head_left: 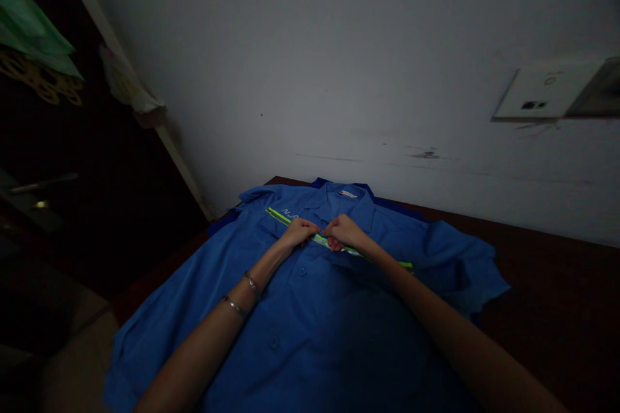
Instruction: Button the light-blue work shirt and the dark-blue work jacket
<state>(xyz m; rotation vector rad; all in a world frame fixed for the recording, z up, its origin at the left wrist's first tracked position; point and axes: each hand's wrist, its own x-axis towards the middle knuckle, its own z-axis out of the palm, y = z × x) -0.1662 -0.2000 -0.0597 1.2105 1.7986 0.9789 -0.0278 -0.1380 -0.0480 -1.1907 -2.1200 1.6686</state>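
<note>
A blue short-sleeved shirt [252, 310] lies front up, its collar toward the wall. Yellow-green reflective strips [278, 214] cross its chest, and buttons run down the front. My left hand [300, 232] pinches the front edge of the shirt at the chest, beside the strip. Close by on the right, my right hand [343, 232] is closed on the same front edge, its fingers curled in. The fingertips of both hands nearly meet. Whatever small part lies between them is hidden.
The shirt rests on a dark wooden table [542, 310], with darker blue cloth [397, 206] showing beneath. Behind stands a white wall [314, 77] with a socket plate [545, 90]. At left is a dark door with a handle [43, 184]; a green cloth [29, 19] and a plastic bag [128, 84] hang there.
</note>
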